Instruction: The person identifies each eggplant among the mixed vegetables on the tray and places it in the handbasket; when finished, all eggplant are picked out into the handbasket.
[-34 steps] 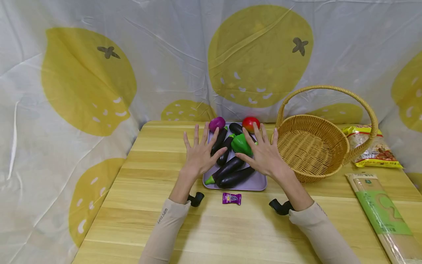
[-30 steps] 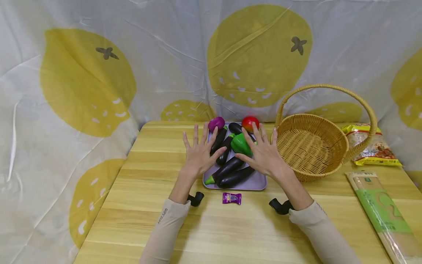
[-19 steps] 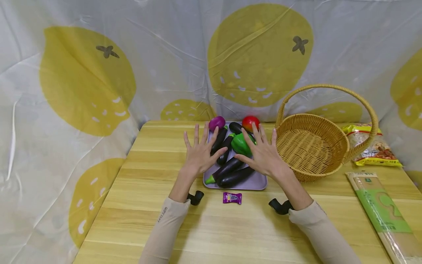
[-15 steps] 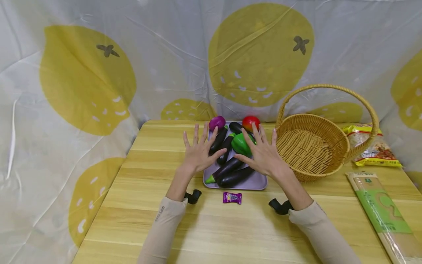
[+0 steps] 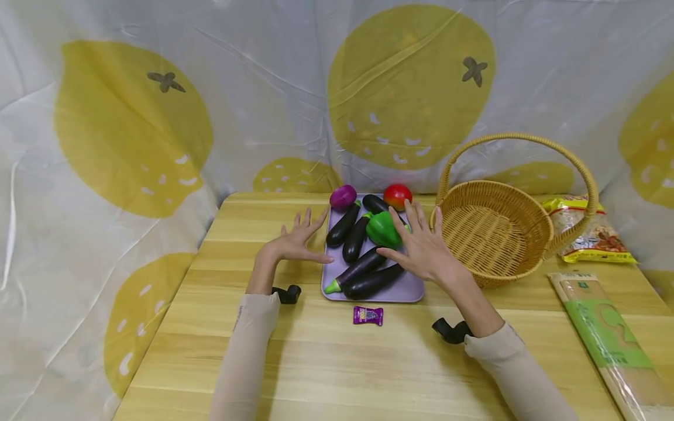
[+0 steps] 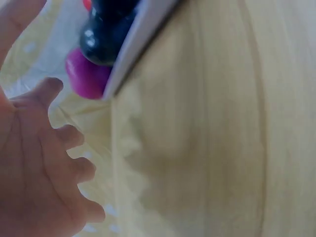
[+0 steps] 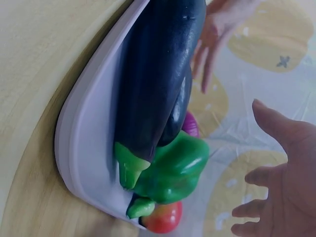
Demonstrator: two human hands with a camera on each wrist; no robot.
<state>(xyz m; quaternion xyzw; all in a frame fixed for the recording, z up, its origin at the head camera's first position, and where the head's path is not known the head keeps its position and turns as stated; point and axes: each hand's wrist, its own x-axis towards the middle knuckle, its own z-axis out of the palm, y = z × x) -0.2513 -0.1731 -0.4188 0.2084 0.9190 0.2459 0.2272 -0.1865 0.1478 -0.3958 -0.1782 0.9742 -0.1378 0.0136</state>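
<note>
— L hand (image 5: 295, 245)?
— Fingers spread wide; lilac tray (image 5: 413, 288) w/ eggplants (image 5: 374, 284) just R of thumb.
— R hand (image 5: 423, 250)?
— Wide too; green bell pepper (image 5: 381, 229) nr index finger, wicker basket (image 5: 487, 242) R of pinky.

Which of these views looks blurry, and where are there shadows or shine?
Left wrist view: blurriest, with a soft dark shadow on the table; right wrist view: slightly soft, shiny highlights on the green pepper; head view: sharpest, faint shadow beside the left sleeve.

Right hand (image 5: 424, 251) partly hides tray (image 5: 411, 289); green packet (image 5: 605, 333) cut off.
</note>
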